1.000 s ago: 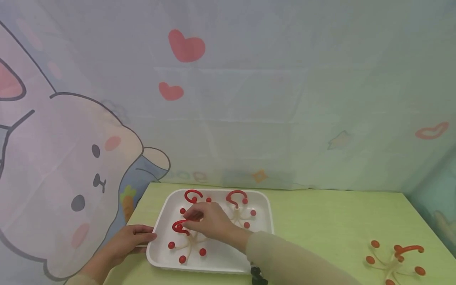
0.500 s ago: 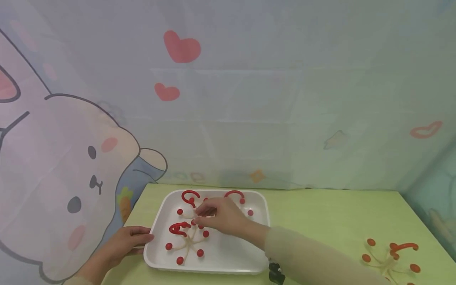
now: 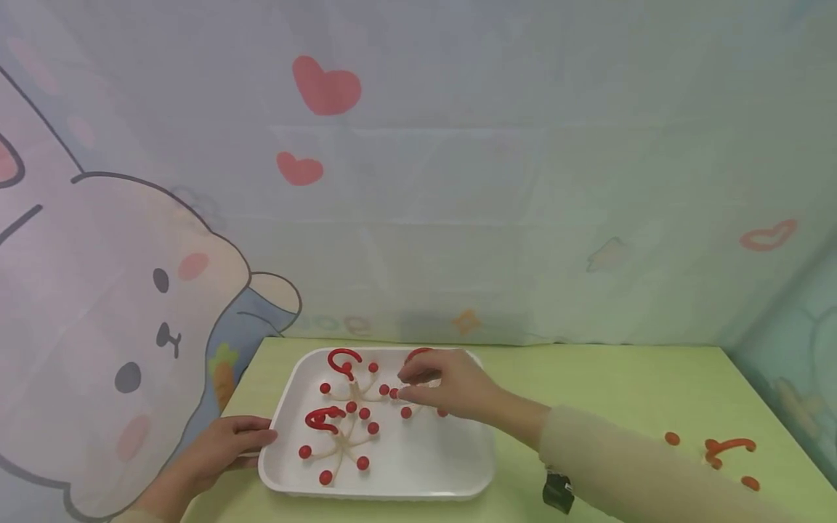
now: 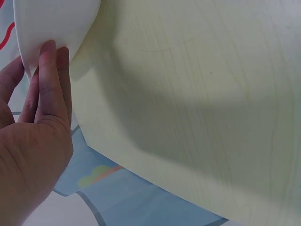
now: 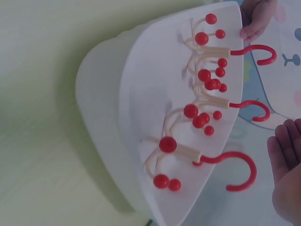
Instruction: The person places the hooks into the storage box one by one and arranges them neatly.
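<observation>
A white tray point(image 3: 451, 465) holds three head massagers with red hook handles and cream legs tipped with red balls. One massager point(image 3: 341, 440) stands at the front left, another point(image 3: 355, 391) behind it. The third massager point(image 3: 407, 412), at the back right, is partly hidden by my right hand point(image 3: 451, 381). In the right wrist view, that hand point(image 5: 288, 174) has extended fingers, apart from the nearest massager's red hook point(image 5: 251, 165), and holds nothing. My left hand point(image 3: 225, 447) holds the tray's left edge; the left wrist view shows its fingers point(image 4: 51, 80) against the outer wall.
Another massager point(image 3: 732, 445) stands on the light green table point(image 3: 588, 392) at the right, partly covered by the right sleeve point(image 3: 628, 457). A printed cloth point(image 3: 425, 181) hangs behind the table.
My right hand has moved right, from above the left massagers to the back right one. The left hand stays at the tray edge. The view has shifted slightly.
</observation>
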### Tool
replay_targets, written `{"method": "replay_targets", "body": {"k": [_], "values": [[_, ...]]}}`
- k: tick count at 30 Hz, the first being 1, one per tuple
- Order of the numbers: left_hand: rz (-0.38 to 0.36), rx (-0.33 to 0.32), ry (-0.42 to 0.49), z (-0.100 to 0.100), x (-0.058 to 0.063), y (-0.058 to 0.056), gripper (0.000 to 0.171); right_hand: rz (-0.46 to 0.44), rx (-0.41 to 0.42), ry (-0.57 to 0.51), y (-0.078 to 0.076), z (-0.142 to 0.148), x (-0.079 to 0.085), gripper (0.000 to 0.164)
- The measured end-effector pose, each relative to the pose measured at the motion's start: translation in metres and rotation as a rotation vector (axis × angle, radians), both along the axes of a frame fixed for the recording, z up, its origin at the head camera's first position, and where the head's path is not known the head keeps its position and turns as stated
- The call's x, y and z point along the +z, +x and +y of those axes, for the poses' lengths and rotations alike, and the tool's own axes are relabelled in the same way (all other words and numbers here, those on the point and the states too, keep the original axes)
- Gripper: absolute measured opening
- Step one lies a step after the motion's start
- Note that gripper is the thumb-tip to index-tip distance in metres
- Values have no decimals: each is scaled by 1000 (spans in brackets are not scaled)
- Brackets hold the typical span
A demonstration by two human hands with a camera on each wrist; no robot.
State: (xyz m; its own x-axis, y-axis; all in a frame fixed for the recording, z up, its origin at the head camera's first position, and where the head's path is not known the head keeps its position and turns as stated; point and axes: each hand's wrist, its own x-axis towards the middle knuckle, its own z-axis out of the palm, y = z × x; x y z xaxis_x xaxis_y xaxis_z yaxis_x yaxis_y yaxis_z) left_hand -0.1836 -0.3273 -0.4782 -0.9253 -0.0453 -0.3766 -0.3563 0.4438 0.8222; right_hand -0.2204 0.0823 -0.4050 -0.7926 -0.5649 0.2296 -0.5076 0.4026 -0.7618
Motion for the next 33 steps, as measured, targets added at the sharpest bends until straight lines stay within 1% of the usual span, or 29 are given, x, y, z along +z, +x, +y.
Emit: {"method": "replay_targets", "body": {"k": [7, 10, 16, 19, 25, 33], "values": [[10, -17, 12, -3, 1, 1, 47, 9, -29, 10, 1, 26, 11, 25], [11, -21, 14, -4, 1, 2, 47, 25, -26, 15, 1, 35, 14, 26], [5, -17, 11, -4, 0, 1, 48, 21, -17, -15, 3, 52, 22, 26], [5, -19, 17, -3, 1, 1, 47, 31, -20, -14, 4, 62, 26, 27], [8, -17, 18, -1, 3, 1, 46, 63, -62, 22, 6, 82, 34, 32], [-3, -3, 10, 0, 1, 1, 47, 87, -103, 14, 13, 110, 37, 32]]}}
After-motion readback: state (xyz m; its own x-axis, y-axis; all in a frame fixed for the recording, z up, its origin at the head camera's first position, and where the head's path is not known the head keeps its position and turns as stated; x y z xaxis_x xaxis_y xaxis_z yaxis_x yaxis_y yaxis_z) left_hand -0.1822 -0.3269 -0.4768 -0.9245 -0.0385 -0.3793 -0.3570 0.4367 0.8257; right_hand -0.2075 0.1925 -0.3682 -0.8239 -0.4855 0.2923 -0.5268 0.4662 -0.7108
